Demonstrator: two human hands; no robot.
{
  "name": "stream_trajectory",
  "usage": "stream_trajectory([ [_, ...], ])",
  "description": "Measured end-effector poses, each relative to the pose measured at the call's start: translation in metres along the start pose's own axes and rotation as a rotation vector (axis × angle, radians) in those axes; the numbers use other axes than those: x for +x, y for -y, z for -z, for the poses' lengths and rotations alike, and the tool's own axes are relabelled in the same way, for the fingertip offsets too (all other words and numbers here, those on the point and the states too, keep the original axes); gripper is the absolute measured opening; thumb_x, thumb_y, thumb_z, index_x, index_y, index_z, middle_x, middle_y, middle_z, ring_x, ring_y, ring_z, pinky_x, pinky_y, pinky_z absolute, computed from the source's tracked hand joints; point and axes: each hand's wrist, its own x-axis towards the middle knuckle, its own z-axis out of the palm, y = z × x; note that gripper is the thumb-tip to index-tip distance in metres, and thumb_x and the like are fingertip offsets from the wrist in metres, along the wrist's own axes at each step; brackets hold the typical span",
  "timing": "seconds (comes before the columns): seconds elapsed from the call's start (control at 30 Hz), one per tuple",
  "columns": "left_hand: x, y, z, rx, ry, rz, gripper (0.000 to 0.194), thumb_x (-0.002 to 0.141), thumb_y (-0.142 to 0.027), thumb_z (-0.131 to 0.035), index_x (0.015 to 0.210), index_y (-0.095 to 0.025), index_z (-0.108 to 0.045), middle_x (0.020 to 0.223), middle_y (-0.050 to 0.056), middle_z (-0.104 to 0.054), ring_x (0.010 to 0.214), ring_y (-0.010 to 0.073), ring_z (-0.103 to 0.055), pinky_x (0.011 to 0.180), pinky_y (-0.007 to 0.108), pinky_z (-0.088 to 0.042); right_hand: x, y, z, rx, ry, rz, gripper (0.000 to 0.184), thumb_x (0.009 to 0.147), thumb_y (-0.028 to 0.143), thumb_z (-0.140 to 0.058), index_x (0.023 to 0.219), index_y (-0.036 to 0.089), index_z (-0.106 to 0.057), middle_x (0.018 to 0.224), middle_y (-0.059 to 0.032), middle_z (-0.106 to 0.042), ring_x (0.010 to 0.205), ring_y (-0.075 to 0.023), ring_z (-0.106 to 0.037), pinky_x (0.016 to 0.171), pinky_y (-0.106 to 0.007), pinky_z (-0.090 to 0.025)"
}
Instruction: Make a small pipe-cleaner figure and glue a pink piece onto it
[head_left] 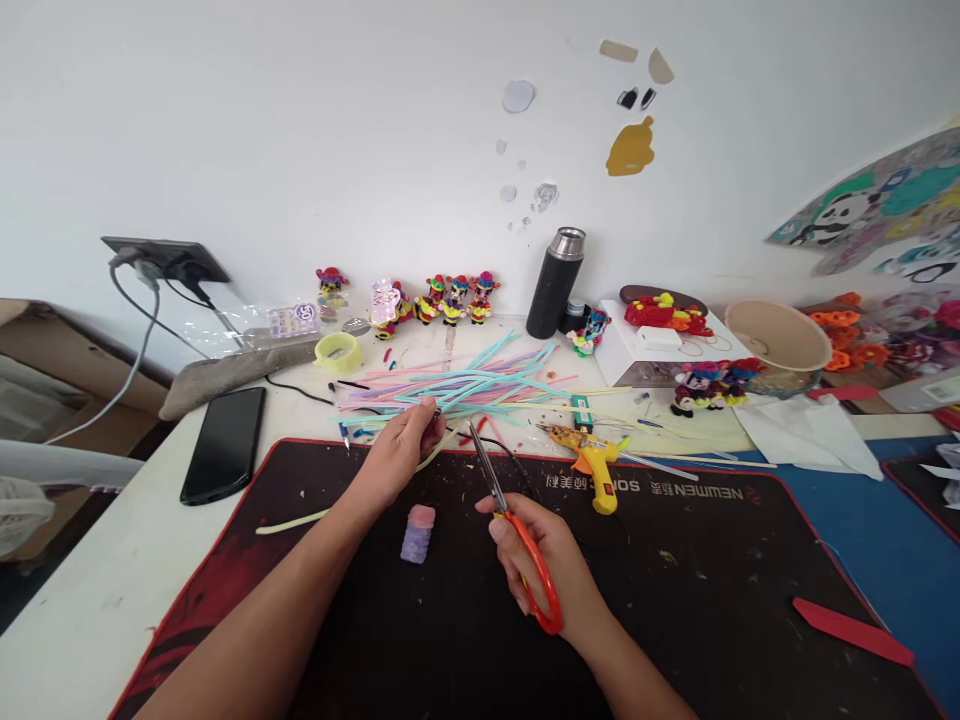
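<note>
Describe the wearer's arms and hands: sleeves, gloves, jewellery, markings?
Both forearms are bare as far as the frame shows; no sleeve edge is visible. The left hand and right hand have no gloves. No watch, bracelet, ring, tape or markings show on either wrist or on the visible fingers.

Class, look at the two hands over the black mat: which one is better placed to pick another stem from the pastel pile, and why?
Left. The left hand already reaches the near edge of the pile, fingers pinching there. The right hand sits further back on the mat, occupied holding the scissors.
</note>
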Motion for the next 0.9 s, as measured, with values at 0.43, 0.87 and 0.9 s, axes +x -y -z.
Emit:
stream_trajectory([
  [0.43, -0.0017, 0.0005, -0.0013, 0.088, 0.013, -0.010, 0.056, 0.100, -0.067, -0.036, 0.068, -0.022, -0.047, 0.061, -0.004, -0.034, 0.054, 0.0141, -0.030, 0.053, 0.029, -0.024, 0.0011, -0.0039, 0.0002, 0.008, 0.008, 0.003, 0.069, 0.084, 0.075, -0.066, 0.118, 0.015, -0.066, 0.047, 0.0114, -0.045, 0.031, -0.0064, -0.035, 0.032, -0.018, -0.030],
  [0.87, -0.0030, 0.0035, -0.0039, 0.182, 0.086, -0.017, 0.046, 0.100, -0.054, -0.037, 0.071, -0.021, -0.051, 0.066, -0.003, -0.044, 0.063, 0.0165, -0.040, 0.059, 0.029, -0.032, 0.0009, -0.0047, -0.0002, -0.003, 0.006, 0.000, 0.073, 0.083, 0.077, -0.065, 0.121, 0.014, -0.066, 0.047, 0.0117, -0.044, 0.031, -0.0068, -0.034, 0.033, -0.018, -0.029],
  [0.9, -0.0032, 0.0034, -0.0039, 0.184, 0.089, -0.013, 0.047, 0.100, -0.055, -0.037, 0.071, -0.021, -0.051, 0.066, -0.003, -0.044, 0.063, 0.0166, -0.040, 0.059, 0.029, -0.032, 0.0010, -0.0053, -0.0001, -0.003, 0.006, 0.002, 0.073, 0.084, 0.076, -0.065, 0.122, 0.014, -0.066, 0.046, 0.0118, -0.044, 0.030, -0.0069, -0.034, 0.033, -0.018, -0.029],
])
